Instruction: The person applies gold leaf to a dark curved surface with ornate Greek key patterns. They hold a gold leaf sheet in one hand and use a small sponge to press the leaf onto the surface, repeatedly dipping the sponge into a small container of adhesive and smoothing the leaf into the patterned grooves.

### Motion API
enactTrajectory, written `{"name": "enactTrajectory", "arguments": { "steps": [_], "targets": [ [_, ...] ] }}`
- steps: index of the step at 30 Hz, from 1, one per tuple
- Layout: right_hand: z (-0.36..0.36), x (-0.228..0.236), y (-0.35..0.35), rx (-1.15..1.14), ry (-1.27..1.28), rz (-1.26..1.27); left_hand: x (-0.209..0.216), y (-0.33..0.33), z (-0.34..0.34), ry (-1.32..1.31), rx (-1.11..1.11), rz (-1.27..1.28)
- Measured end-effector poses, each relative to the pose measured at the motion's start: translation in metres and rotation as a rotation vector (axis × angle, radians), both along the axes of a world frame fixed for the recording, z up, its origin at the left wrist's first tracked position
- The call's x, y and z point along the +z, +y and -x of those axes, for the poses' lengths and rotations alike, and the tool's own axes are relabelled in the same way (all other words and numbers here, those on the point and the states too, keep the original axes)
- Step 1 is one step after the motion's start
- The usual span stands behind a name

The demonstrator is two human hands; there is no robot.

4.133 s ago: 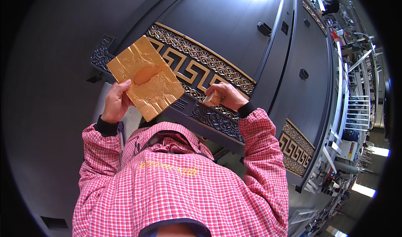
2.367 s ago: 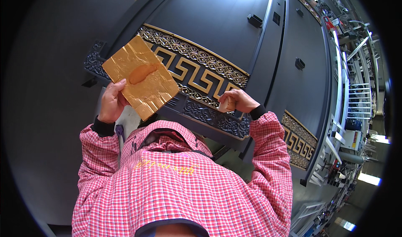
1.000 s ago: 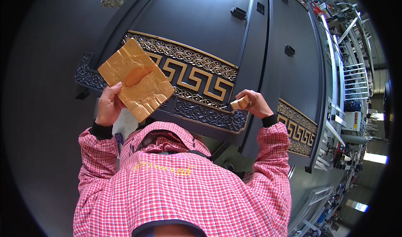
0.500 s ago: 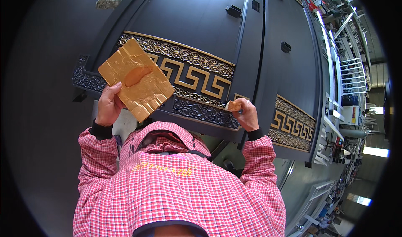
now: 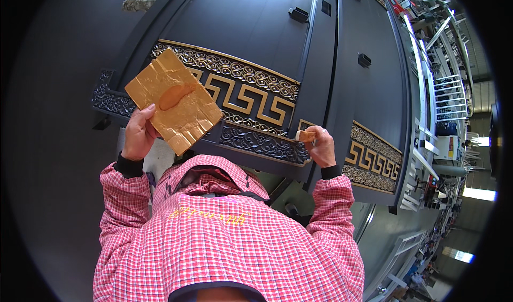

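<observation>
Head view looks down on dark grey door panels [image 5: 251, 29] lying side by side, each crossed by a carved band [image 5: 235, 91] with a gold key pattern and scrollwork. Compared with the frame four seconds back, the panels have slid leftward in the picture, so the seam between two of them now sits near the middle and a second gilded band [image 5: 374, 158] shows at the right. Below them, a person in a pink checked shirt [image 5: 224, 238] fills the lower part. Next in size is the crumpled gold foil sheet [image 5: 173, 102] with an orange smear at its centre; the left hand [image 5: 140, 134] grips its lower left corner, fingers closed on it, held up over the band's left end much as before. The right hand [image 5: 320, 144] has moved rightward from the middle of the band to its right end at the seam, fingers closed around a small tan block [image 5: 305, 136] pressed against the carving.
</observation>
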State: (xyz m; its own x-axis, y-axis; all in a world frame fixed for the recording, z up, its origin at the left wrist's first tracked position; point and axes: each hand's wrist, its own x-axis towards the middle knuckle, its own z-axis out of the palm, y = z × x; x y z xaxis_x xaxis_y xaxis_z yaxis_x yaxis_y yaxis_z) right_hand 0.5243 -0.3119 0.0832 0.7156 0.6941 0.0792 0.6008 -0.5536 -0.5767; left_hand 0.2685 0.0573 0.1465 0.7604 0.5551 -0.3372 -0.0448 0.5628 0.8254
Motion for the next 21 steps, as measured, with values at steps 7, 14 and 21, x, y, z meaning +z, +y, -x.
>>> {"name": "enactTrajectory", "arguments": {
  "steps": [7, 14, 21],
  "targets": [
    [0.005, -0.004, 0.002, 0.005, 0.068, -0.017, 0.001, 0.001, 0.001, -0.004, -0.001, 0.013],
    [0.000, 0.001, -0.003, 0.009, 0.071, -0.060, -0.007, 0.007, 0.005, -0.024, -0.076, -0.013],
    [-0.007, 0.000, -0.001, 0.034, 0.045, -0.059, -0.006, 0.006, 0.003, -0.010, -0.068, -0.014]
  ]
}}
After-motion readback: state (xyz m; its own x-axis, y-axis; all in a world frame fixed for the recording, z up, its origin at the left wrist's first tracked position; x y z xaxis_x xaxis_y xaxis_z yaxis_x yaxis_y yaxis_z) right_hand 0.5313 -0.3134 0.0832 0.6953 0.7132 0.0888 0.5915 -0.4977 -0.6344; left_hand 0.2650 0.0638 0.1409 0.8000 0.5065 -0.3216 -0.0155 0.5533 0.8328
